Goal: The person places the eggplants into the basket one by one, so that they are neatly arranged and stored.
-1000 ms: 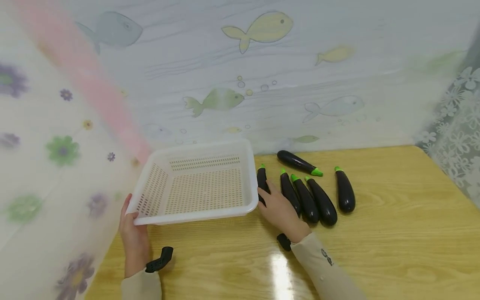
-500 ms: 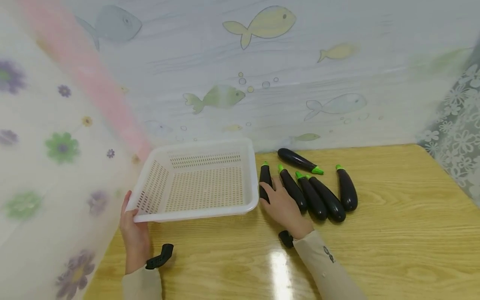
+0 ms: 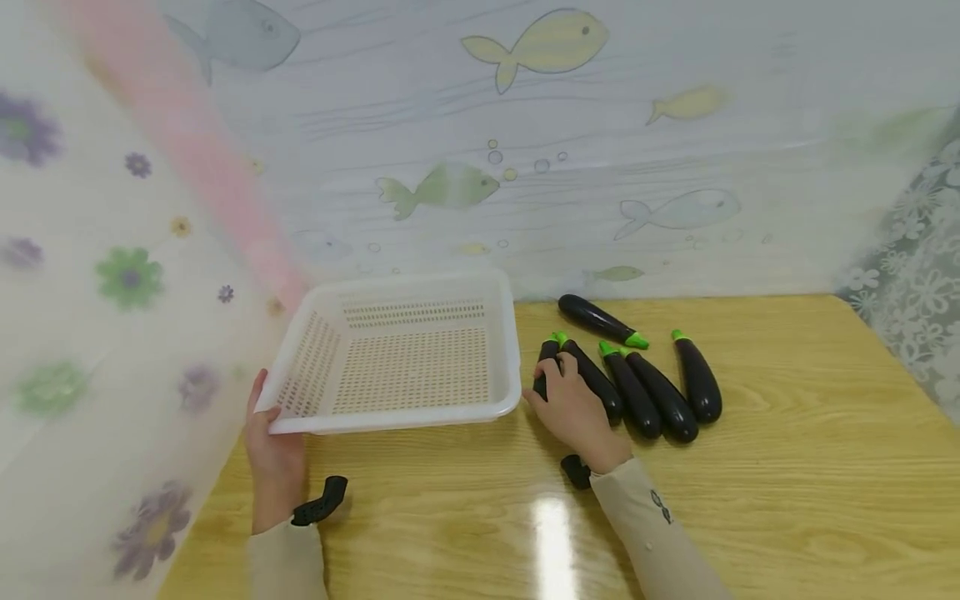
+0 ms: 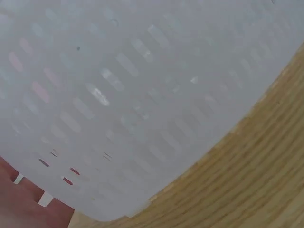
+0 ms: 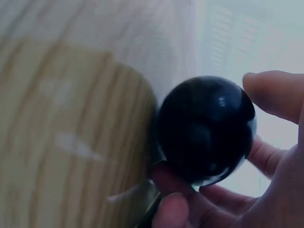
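My left hand (image 3: 276,450) grips the near left corner of a white plastic basket (image 3: 420,417), thumb over the rim. In the left wrist view the basket's slotted outer wall (image 4: 142,104) fills most of the picture, with fingers showing at its lower left. To the right of the basket, my right hand (image 3: 572,408) holds a dark eggplant (image 3: 549,353) with a green stem. The right wrist view shows its round glossy end (image 5: 206,130) between thumb and fingers. Right beside it lies another eggplant (image 3: 592,379), their stems close together.
Two eggplants lie side by side, one (image 3: 636,396) left of the other (image 3: 663,396). Another eggplant (image 3: 697,379) is at their right, and one (image 3: 600,320) lies crosswise behind. All are on the wood-grain table (image 3: 810,400), backed by a fish-patterned curtain (image 3: 555,208).
My right hand has shifted slightly right with its eggplant, closer to the neighbouring one. The row beside it has slid right too, toward the rightmost eggplant. My left hand keeps its grip on the basket.
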A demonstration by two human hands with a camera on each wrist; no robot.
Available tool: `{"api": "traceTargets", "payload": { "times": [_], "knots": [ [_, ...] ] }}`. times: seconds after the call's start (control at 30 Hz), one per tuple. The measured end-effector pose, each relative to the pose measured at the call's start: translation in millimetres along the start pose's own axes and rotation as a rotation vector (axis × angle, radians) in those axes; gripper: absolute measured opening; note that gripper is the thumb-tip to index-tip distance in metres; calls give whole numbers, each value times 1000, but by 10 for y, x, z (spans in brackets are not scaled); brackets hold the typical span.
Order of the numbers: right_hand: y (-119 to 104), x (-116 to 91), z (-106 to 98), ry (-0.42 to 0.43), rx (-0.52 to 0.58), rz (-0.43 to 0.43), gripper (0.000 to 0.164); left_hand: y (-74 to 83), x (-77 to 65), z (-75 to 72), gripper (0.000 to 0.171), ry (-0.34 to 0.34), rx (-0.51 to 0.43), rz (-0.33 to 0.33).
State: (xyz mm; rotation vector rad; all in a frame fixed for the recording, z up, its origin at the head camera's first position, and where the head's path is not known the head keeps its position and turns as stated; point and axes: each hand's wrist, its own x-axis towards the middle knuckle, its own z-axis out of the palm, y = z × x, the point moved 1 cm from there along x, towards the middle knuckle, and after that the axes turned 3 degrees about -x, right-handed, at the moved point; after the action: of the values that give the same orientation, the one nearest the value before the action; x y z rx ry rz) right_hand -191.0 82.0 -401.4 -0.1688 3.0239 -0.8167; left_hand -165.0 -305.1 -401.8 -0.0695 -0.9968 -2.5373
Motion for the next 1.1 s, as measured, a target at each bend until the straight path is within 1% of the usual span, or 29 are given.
{"api": "traceTargets", "payload": {
  "times": [0.1, 0.17, 0.23, 0.3, 0.33, 0.4, 0.5, 0.6, 0.67, 0.8, 0.87, 0.97, 1.03, 1.1],
  "knots": [
    [44, 13, -27, -15, 15, 46, 32, 11, 29, 15, 59, -38, -99, -66],
    [51, 33, -18, -40, 28, 71, 39, 55, 35, 18, 61, -65, -96, -94],
    [64, 55, -13, -70, 34, 94, 54, 80, 40, 28, 61, -82, -74, -112],
    [82, 74, -17, -106, 39, 114, 69, 83, 45, 38, 62, -83, -46, -117],
    [93, 82, -22, -124, 39, 121, 73, 78, 46, 42, 61, -74, -36, -117],
    [110, 88, -41, -161, 47, 131, 75, 60, 41, 48, 60, -48, -32, -115],
    [125, 84, -85, -198, 63, 127, 72, 30, 39, 55, 56, -6, -8, -97],
    [137, 84, -115, -216, 96, 102, 67, 17, 48, 61, 55, 4, -19, -74],
    [157, 100, -135, -213, 144, 83, 66, 11, 60, 71, 55, -3, -17, -60],
    [213, 134, -139, -227, 290, 98, 70, -1, 67, 73, 54, -8, 19, -59],
    [239, 150, -138, -230, 361, 126, 75, -9, 60, 62, 54, -6, 59, -61],
    [263, 178, -148, -223, 439, 163, 83, -16, 48, 51, 54, -2, 80, -54],
    [267, 184, -171, -214, 483, 187, 86, -17, 40, 49, 54, -1, 65, -51],
    [260, 184, -196, -205, 556, 190, 84, -15, 25, 46, 55, 1, 41, -51]
  ]
}}
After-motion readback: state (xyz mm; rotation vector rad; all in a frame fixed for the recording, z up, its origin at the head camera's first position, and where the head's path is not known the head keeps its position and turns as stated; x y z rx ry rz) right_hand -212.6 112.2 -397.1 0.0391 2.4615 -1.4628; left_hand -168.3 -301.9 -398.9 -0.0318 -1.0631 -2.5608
